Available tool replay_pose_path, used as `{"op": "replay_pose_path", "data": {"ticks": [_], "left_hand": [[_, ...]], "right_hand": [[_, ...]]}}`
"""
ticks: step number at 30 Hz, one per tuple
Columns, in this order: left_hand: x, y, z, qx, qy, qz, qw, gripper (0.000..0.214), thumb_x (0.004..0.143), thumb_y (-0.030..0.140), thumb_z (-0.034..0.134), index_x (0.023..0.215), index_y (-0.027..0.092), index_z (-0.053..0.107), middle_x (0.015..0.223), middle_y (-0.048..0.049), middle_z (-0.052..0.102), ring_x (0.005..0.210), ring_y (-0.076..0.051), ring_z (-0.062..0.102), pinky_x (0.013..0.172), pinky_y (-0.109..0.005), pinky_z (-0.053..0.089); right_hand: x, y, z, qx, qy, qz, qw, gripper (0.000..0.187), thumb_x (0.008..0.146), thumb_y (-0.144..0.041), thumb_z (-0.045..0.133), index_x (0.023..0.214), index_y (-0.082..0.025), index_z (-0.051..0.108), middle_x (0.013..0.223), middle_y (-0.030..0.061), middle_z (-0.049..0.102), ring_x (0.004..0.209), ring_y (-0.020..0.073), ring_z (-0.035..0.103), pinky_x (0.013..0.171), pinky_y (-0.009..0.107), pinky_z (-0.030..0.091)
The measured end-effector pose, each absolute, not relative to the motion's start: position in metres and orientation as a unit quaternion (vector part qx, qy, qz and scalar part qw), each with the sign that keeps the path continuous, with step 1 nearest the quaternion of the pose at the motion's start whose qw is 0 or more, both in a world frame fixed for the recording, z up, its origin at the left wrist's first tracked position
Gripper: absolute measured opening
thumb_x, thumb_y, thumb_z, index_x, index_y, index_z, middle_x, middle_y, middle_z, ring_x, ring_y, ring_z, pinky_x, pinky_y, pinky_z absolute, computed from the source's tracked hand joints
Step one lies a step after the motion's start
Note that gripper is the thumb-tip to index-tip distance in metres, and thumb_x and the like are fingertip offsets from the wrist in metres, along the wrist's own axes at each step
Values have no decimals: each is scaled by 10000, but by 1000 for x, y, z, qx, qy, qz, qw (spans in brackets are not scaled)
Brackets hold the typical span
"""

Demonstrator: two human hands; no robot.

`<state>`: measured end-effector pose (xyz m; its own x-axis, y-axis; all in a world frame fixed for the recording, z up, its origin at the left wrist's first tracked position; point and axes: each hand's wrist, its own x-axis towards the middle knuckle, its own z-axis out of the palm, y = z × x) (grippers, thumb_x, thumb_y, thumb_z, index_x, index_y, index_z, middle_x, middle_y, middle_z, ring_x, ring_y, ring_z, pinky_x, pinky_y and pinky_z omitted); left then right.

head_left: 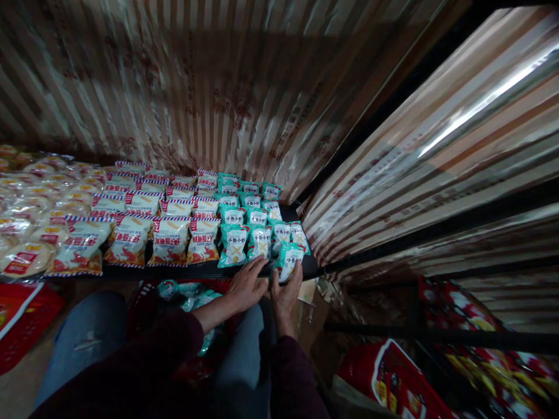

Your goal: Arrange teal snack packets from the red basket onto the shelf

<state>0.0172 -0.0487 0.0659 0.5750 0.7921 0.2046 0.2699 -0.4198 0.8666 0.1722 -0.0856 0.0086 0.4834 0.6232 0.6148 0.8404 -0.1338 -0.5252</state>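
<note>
Rows of small teal snack packets stand on a dark shelf, beside red, white and blue snack packets. My right hand grips a teal packet at the shelf's front right corner. My left hand rests with spread fingers on the shelf edge, touching the front teal packets.
Pale round-snack bags fill the shelf's left end. A red basket with more teal packets sits below between my knees. Another red basket lies at the lower left. Striped foil walls rise behind and right; red bags lie at the lower right.
</note>
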Motion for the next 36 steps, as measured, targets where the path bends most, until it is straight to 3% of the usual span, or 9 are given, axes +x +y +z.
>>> {"op": "replay_pose_path", "data": {"ticks": [4,9,13,21,26,31,36], "left_hand": [[25,-47,68,838,333,303,309,501,853,184,398,1344,98,442,1464,-149,378,1393,-247,268,1139,-468,270],[3,-50,63,886,321,291,164,482,827,111,424,1304,126,493,1501,-116,327,1440,-273,99,1133,-519,240],[-26,-49,55,881,351,308,75,508,830,97,436,1333,145,477,1525,-108,276,1444,-287,53,1147,-520,177],[-44,-36,35,864,404,297,47,551,877,213,493,1414,272,383,1546,-72,221,1440,-309,70,1148,-535,99],[-35,-24,34,851,422,304,72,550,876,252,498,1415,254,385,1557,-84,169,1438,-309,92,1146,-520,140],[-32,-17,25,860,412,293,71,571,860,177,479,1420,216,371,1555,-105,172,1439,-289,96,1118,-479,245],[-22,-15,28,860,397,317,57,570,863,212,498,1419,243,375,1553,-94,184,1436,-292,120,1154,-504,125]], "right_hand": [[160,-83,11,-724,-525,-125,430,630,891,-443,463,1406,-110,318,1370,224,440,1294,304,401,1006,520,383],[189,-76,3,-748,-466,-173,441,642,887,-441,475,1396,-73,341,1353,238,463,1294,323,403,1025,532,358],[222,-68,-4,-756,-473,-182,414,670,879,-458,474,1387,-38,356,1343,259,473,1253,343,453,989,528,394],[204,-59,5,-745,-490,-194,409,646,890,-458,458,1386,-54,370,1338,244,490,1253,333,455,985,514,394],[174,-49,8,-728,-546,-154,385,598,910,-425,441,1413,-117,339,1378,214,459,1300,300,415,1013,520,372],[174,-40,4,-726,-556,-141,380,575,917,-414,429,1403,-115,356,1386,214,454,1308,290,404,1012,506,377],[191,-41,8,-731,-555,-152,367,583,912,-422,435,1405,-121,355,1386,213,451,1302,295,411,1018,520,364]]}}
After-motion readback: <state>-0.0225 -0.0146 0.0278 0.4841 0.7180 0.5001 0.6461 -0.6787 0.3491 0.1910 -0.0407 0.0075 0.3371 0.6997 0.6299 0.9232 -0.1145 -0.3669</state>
